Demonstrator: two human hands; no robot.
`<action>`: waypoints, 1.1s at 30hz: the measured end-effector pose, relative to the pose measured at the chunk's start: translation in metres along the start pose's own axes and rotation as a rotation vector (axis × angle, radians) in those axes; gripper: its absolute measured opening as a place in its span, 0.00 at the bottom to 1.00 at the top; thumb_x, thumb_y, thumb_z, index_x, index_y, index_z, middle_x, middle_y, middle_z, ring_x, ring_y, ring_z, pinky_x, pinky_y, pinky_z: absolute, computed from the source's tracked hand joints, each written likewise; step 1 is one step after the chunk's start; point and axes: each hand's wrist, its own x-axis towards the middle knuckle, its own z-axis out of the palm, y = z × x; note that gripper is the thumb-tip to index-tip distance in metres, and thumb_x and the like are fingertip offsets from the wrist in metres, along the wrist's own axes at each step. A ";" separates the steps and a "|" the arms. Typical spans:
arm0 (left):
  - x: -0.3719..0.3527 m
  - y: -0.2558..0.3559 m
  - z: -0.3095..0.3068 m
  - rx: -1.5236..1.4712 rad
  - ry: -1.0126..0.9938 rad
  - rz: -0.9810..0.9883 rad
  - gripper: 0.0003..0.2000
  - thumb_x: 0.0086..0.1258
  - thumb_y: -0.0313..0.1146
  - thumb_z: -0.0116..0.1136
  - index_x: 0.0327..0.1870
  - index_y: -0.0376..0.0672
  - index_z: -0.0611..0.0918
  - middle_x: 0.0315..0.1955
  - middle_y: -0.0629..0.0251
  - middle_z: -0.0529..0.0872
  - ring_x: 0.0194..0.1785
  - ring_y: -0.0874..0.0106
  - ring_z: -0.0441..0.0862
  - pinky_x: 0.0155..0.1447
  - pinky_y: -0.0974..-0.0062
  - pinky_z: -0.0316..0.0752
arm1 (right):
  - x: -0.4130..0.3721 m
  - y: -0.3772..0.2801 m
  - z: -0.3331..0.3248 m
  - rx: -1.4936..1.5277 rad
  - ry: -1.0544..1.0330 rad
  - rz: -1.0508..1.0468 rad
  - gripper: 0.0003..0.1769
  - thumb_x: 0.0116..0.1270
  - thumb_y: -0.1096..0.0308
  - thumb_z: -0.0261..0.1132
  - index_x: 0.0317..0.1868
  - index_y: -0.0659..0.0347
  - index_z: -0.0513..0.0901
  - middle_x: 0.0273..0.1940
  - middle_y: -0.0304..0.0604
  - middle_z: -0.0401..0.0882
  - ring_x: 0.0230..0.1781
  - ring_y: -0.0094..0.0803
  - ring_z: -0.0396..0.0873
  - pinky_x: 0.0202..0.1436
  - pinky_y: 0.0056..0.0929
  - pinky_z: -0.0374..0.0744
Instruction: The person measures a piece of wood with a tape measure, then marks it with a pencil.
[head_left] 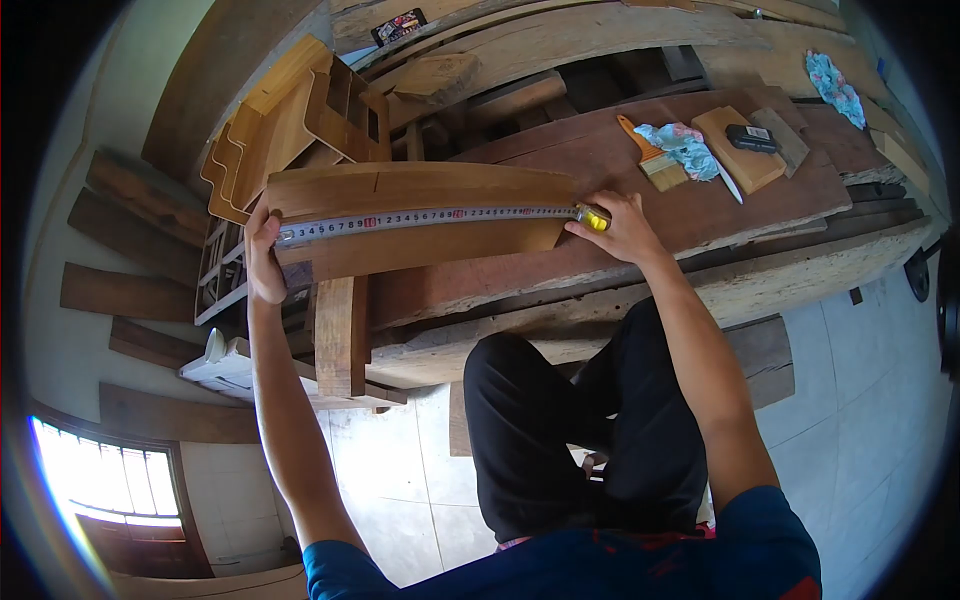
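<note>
A tape measure (pixel 430 217) is drawn out along the length of a flat wooden board (pixel 440 245). My left hand (pixel 265 250) is closed at the board's left end, pressing the start of the tape there. At the right end my right hand (pixel 620 228) is wrapped round the tape's yellow case (pixel 596 218). The board lies over a reddish-brown plank (pixel 440 292), its left end extending past a wooden post (pixel 341 335).
Right of the board lie an orange-handled brush (pixel 640 140), a patterned cloth (pixel 680 148), a white-bladed tool (pixel 728 182) and a wooden block (pixel 740 155) bearing a black object (pixel 751 138). Wooden trays (pixel 290 110) stand at the back left. Another cloth (pixel 835 88) lies far right.
</note>
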 end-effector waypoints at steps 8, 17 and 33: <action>0.001 -0.031 -0.021 -0.109 -0.004 -0.008 0.35 0.72 0.53 0.55 0.69 0.29 0.76 0.59 0.55 0.85 0.62 0.66 0.81 0.69 0.70 0.69 | 0.005 -0.006 0.010 -0.071 0.042 -0.017 0.37 0.65 0.33 0.72 0.54 0.61 0.89 0.52 0.52 0.88 0.59 0.47 0.82 0.69 0.47 0.64; 0.006 -0.071 -0.056 -0.205 0.018 -0.057 0.29 0.78 0.51 0.52 0.66 0.33 0.78 0.57 0.55 0.85 0.61 0.63 0.83 0.67 0.65 0.74 | 0.005 -0.004 0.005 0.024 -0.004 -0.106 0.30 0.69 0.43 0.72 0.53 0.63 0.87 0.55 0.54 0.86 0.59 0.48 0.81 0.70 0.46 0.66; 0.017 0.023 0.017 0.094 0.061 -0.189 0.40 0.86 0.59 0.38 0.84 0.32 0.60 0.84 0.51 0.61 0.87 0.62 0.55 0.87 0.66 0.47 | -0.009 -0.004 -0.007 0.235 0.274 -0.075 0.24 0.78 0.50 0.61 0.46 0.67 0.88 0.41 0.54 0.89 0.39 0.44 0.88 0.49 0.42 0.80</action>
